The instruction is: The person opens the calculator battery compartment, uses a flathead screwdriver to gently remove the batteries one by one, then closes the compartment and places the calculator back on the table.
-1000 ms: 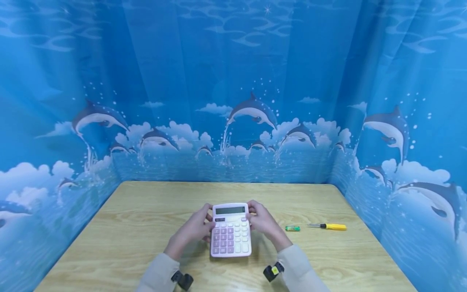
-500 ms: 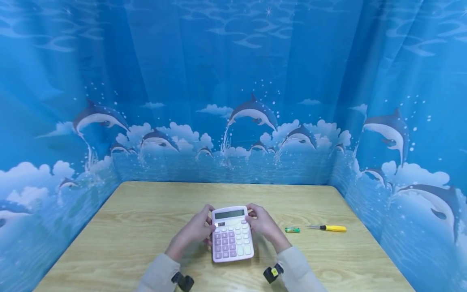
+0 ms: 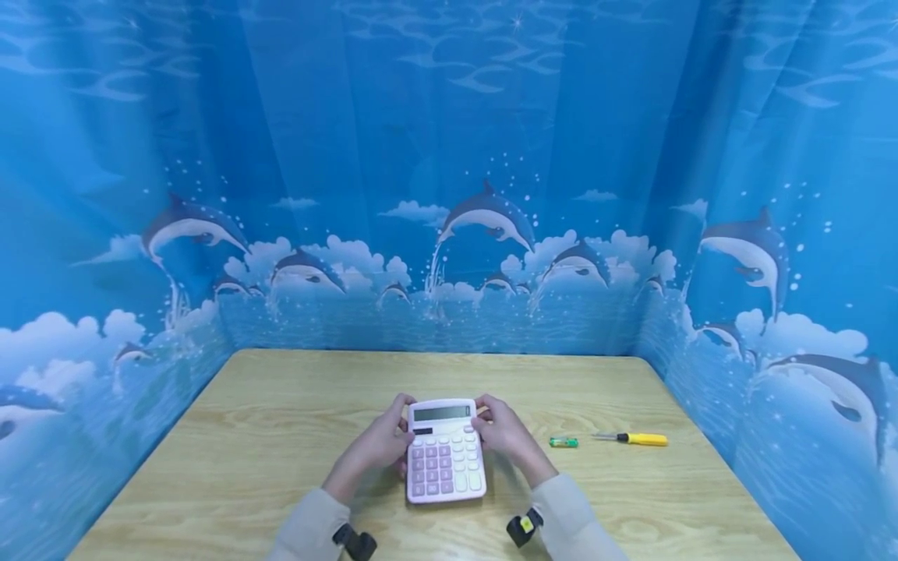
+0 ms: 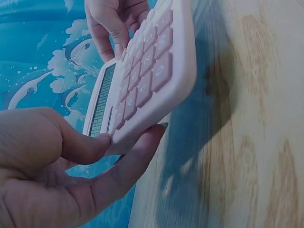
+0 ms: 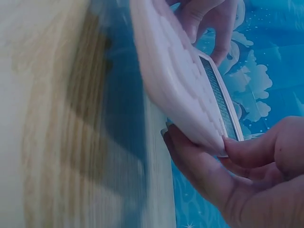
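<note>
A white and pink calculator point(image 3: 445, 452) is held between both hands, its keys and grey display facing up toward the head camera. My left hand point(image 3: 376, 442) grips its left edge, thumb on the face and fingers underneath, as the left wrist view shows with the calculator point(image 4: 142, 80) raised off the wood. On the opposite edge my right hand point(image 3: 510, 433) pinches it the same way, thumb beside the display. In the right wrist view the calculator point(image 5: 180, 85) casts a shadow on the table below. Its back is hidden.
To the right on the wooden table point(image 3: 302, 389) lies a small green battery point(image 3: 564, 442). Beyond it is a screwdriver point(image 3: 631, 439) with a yellow handle, its shaft pointing left. A blue dolphin-print curtain point(image 3: 393, 156) encloses the table's back and sides.
The calculator has shifted slightly toward the front of the table and changed its tilt a little, with both hands still holding it. The battery and screwdriver stay in place.
</note>
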Tool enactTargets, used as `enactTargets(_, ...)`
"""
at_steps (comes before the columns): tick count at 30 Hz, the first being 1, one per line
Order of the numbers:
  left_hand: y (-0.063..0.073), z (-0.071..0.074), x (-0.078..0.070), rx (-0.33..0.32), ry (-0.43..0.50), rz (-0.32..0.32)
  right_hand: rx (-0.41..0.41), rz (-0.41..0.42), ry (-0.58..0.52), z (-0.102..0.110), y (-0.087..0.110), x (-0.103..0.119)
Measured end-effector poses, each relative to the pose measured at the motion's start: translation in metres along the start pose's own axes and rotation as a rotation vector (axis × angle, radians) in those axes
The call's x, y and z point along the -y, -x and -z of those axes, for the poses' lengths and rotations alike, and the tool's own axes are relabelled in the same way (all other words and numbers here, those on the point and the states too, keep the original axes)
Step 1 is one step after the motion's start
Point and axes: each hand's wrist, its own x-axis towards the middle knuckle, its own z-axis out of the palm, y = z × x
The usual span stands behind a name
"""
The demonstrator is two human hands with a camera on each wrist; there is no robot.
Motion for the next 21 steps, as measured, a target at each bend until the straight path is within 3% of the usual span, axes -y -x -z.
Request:
enactTargets(5,0.0,-0.0023,0.0023,0.007,0.011,-0.002,-0.001,0.009,0.086,0.0004,0.0017,-0.0023)
enactTargets(21,-0.0015,-0.0068,0.0054,0.0,-0.017,0.022,0.104,-0.026,0.147,0.0027,0.002,-0.0005)
